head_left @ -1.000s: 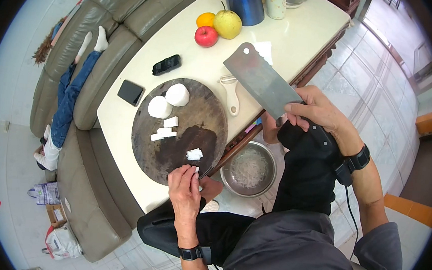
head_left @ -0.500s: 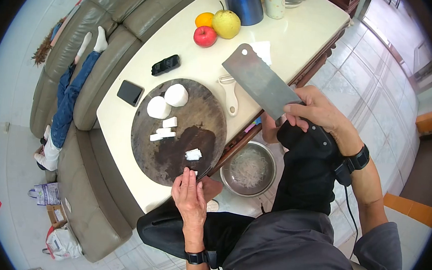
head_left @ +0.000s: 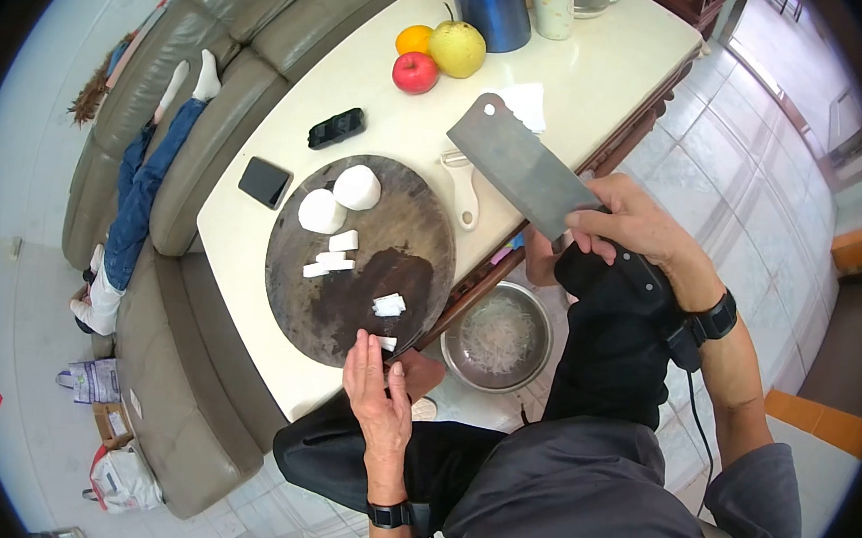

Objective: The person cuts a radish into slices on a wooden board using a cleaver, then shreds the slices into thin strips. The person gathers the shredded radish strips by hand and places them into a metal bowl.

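Observation:
My right hand grips a wide cleaver, its blade raised over the table's edge beside a white peeler. At the near edge of the round cutting board, my left hand lies with fingers stretched out and holds nothing. A small white piece sits by its fingertips. Just beyond is a little pile of white strips. Farther back on the board are several white blocks and two thick white rounds, one left of the other.
A steel bowl with pale shreds stands below the table edge. On the table are a phone, a black object, fruit, a blue container and a cup. A person lies on the sofa.
My left hand has drawn slightly back and left, uncovering more of the small white piece. My right hand still holds the cleaver in nearly the same place. The view has shifted slightly.

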Demonstrator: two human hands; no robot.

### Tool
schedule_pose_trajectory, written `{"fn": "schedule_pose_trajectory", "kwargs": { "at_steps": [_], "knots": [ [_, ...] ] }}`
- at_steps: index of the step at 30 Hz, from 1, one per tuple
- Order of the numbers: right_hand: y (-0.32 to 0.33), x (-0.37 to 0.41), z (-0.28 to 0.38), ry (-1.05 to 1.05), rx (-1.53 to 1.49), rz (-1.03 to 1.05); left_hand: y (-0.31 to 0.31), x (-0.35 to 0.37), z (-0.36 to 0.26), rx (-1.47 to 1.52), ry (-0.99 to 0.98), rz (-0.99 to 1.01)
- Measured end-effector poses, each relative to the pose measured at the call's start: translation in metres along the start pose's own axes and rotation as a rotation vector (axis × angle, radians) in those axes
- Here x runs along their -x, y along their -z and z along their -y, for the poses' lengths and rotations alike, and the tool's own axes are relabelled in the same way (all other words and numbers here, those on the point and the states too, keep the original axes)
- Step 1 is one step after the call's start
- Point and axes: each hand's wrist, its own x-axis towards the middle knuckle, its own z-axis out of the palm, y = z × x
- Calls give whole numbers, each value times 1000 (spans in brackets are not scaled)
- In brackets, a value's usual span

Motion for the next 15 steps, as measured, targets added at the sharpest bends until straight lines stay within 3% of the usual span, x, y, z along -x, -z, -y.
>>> {"fn": "schedule_pose_trajectory", "kwargs": {
  "at_steps": [8,15],
  "knots": [
    [0,0,-1,-17,-24,4,-7,-43,-4,39,0,-83],
    [4,1,-3,-15,-16,3,-9,-60,-2,33,-36,-19]
  ]
}}
